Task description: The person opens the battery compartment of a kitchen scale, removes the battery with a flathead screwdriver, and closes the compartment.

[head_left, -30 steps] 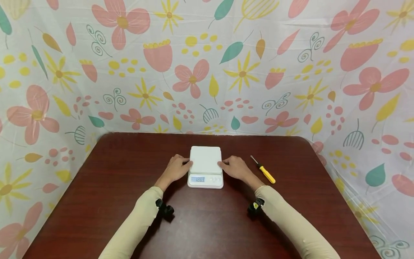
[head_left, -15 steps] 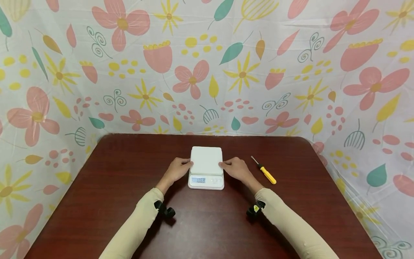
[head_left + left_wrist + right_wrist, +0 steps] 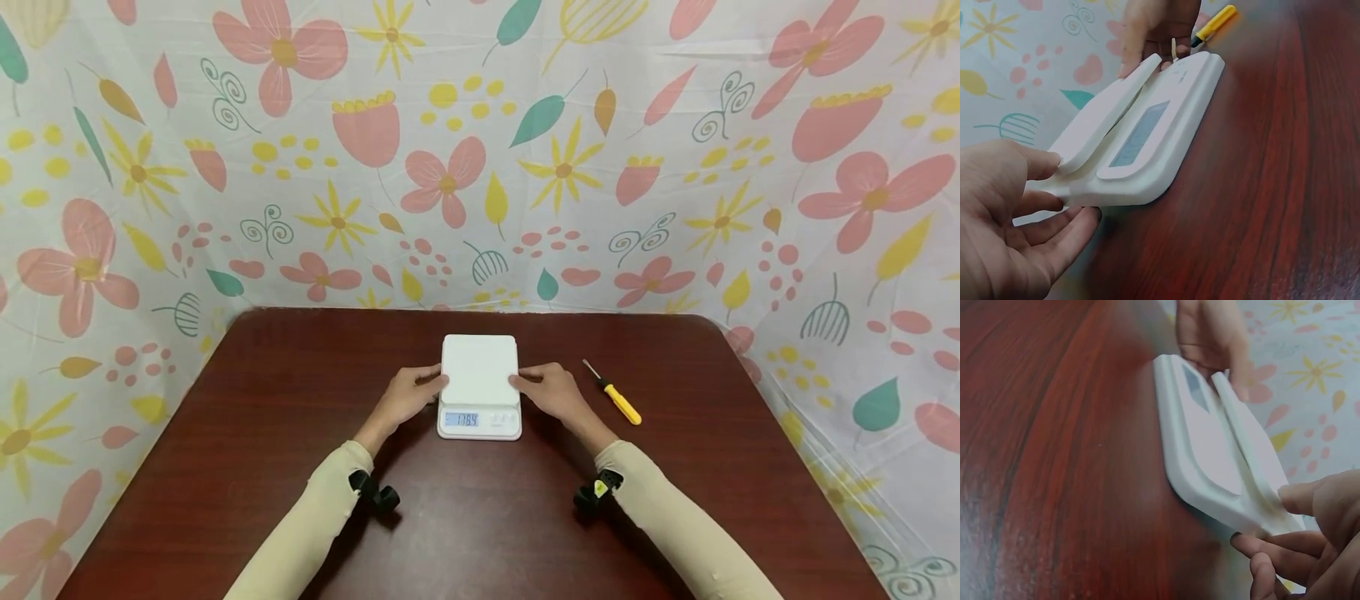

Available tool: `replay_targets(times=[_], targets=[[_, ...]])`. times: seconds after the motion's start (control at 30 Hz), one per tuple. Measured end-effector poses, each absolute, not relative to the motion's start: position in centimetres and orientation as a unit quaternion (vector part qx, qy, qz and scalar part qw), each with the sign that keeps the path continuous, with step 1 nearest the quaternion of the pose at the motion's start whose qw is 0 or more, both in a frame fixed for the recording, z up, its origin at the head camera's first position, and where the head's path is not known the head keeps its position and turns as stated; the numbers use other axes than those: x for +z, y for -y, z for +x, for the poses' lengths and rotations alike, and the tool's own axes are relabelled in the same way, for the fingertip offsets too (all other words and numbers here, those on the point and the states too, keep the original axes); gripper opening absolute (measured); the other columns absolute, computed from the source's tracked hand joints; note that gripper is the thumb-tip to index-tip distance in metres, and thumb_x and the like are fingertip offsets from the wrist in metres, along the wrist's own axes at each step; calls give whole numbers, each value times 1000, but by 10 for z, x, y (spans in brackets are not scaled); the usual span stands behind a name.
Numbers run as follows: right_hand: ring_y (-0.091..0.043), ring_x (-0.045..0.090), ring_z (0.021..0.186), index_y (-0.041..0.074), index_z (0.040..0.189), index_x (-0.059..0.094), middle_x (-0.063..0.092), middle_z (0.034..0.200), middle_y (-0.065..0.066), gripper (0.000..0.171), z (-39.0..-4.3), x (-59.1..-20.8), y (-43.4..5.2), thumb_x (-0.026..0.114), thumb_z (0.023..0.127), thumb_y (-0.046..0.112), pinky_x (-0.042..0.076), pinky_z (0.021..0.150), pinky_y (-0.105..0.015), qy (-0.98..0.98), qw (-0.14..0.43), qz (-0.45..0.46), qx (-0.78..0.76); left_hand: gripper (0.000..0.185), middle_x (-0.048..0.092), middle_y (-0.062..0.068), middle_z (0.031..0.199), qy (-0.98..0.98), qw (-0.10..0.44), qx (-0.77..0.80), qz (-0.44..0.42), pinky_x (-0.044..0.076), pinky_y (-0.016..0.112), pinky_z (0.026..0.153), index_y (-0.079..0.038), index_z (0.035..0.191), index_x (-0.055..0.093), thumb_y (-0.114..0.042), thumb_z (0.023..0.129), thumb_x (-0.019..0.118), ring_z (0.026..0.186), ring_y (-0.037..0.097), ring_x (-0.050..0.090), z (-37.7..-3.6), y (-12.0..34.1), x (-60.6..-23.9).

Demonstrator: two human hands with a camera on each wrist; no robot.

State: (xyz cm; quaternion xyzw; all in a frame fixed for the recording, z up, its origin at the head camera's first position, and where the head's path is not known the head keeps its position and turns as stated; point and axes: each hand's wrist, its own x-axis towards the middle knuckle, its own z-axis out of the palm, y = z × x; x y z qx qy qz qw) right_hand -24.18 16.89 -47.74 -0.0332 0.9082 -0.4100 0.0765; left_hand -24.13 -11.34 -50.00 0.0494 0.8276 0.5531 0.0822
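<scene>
A white digital kitchen scale point(image 3: 480, 367) is at the far middle of the table in the head view, its lit display point(image 3: 461, 420) facing the person. My left hand point(image 3: 407, 393) grips its left side, thumb on the weighing platform. In the left wrist view, other fingers point(image 3: 1063, 244) of that hand reach below the base. My right hand point(image 3: 553, 390) holds the opposite side the same way. The right wrist view shows its thumb point(image 3: 1300, 499) on the platform point(image 3: 1260, 447) and fingers point(image 3: 1285, 555) at the underside. A narrow gap separates platform from base.
A screwdriver point(image 3: 621, 405) with a yellow handle lies to the right of the right hand. The dark red-brown table point(image 3: 480, 525) ends at a floral-patterned sheet point(image 3: 480, 167) behind and at the sides. Black camera mounts are strapped on both sleeved wrists.
The number on the display changes from frame to frame. The scale's far edge sits slightly higher in the head view, and both hands keep their hold. The screwdriver stays put.
</scene>
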Motion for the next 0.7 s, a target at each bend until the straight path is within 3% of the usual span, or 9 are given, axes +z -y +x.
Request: replay_targets(times=[0.23, 0.57, 0.7], targets=[[-30, 67, 114, 3, 136, 66, 68, 130, -18, 58, -243, -475, -176, 75, 94, 42, 60, 89, -42, -868, 116, -1, -483, 54, 64, 25, 133, -761, 92, 638, 73, 60, 43, 93, 2, 146, 53, -19, 99, 71, 103, 32, 73, -240, 116, -499], [-20, 58, 89, -2, 128, 69, 72, 117, -12, 48, -247, -477, -183, 76, 95, 31, 53, 68, -24, -804, 144, 25, -576, 51, 65, 27, 130, -724, 113, 677, 66, 56, 45, 100, 9, 141, 55, -17, 100, 70, 108, 30, 71, -238, 116, -496], [-18, 57, 88, -4, 128, 69, 71, 117, -11, 48, -246, -477, -184, 77, 95, 31, 52, 67, -23, -792, 153, 22, -591, 50, 64, 28, 131, -718, 113, 680, 94, 55, 46, 101, 10, 141, 54, -15, 100, 69, 105, 27, 71, -237, 118, -494]])
